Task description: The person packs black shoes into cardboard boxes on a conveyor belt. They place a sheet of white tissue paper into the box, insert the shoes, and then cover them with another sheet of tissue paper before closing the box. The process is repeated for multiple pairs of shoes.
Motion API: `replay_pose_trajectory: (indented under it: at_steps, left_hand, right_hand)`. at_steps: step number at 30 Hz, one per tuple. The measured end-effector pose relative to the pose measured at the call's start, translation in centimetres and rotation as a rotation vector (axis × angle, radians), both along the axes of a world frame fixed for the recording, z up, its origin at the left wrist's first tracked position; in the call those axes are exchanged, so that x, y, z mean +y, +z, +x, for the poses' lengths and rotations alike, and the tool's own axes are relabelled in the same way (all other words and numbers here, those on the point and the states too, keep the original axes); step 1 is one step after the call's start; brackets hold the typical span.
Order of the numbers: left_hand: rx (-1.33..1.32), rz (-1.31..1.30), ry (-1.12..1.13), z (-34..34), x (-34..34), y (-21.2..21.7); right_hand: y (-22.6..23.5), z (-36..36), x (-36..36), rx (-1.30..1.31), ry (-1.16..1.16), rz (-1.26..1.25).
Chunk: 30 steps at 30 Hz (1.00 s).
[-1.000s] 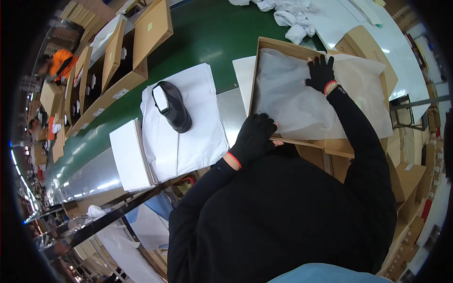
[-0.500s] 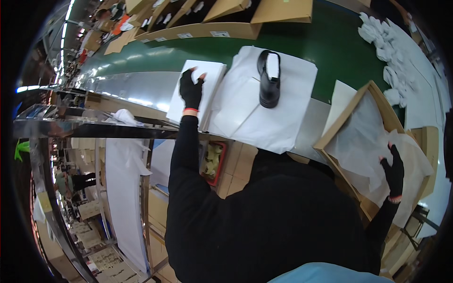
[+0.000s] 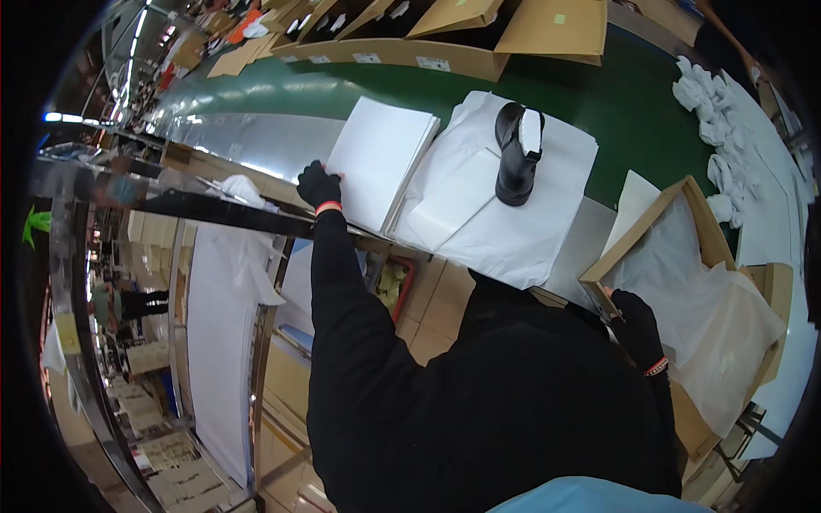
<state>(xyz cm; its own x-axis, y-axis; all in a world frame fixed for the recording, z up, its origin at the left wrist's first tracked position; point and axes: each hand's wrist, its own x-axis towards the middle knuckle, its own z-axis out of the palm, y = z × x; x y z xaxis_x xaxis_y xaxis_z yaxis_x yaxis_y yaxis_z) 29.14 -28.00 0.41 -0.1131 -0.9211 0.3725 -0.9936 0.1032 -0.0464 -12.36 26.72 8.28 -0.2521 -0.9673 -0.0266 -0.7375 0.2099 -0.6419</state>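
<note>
My left hand, in a black fingerless glove, is closed at the left edge of a stack of white paper. Its thumb meets the paper; what the curled fingers hold, if anything, is hidden. Over to the right, my right hand grips the near wall of an open cardboard box lined with translucent tissue paper. Between the hands, a black boot with white stuffing in its opening lies on spread white wrapping sheets. A smaller white sheet rests on them to the boot's left.
Across the green work surface stands a large carton with raised flaps. Crumpled white paper is heaped at the far right, near another person's arm. A metal rail runs to my left, above a red bin.
My left hand has moved off the top of the paper stack to its left edge and closed. My right hand has left the tissue and taken hold of the box's near wall. The view has shifted slightly.
</note>
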Motion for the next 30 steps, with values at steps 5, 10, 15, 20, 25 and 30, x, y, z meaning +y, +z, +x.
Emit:
replay_pose_trajectory:
  at_steps: [5, 10, 15, 20, 25, 30]
  left_hand:
    - [0.519, -0.286, -0.043, 1.8, -0.9, 3.3]
    - [1.469, 0.225, -0.581, -7.7, 8.1, 17.2]
    - [1.436, 0.722, -0.973, -21.0, 21.7, 21.5]
    - [0.785, 0.925, -1.303, -34.8, 30.7, 11.0]
    - [0.552, 0.987, -1.577, -40.3, 38.5, 6.0]
    - [0.594, 1.231, -1.493, -40.7, 37.3, 9.8]
  right_hand:
    - [0.4, 0.2, -0.2, -0.199, -0.049, -0.014]
    - [3.2, -8.7, 3.8, 0.332, -0.339, -0.139]
    - [3.1, -24.8, 10.6, 0.715, -0.599, -0.221]
    - [0.6, -32.6, 16.2, 0.821, -0.738, 0.195]
    - [1.4, -28.3, 15.7, 0.657, -0.840, 0.113]
    - [3.0, -25.8, 16.3, 0.673, -0.635, -0.164]
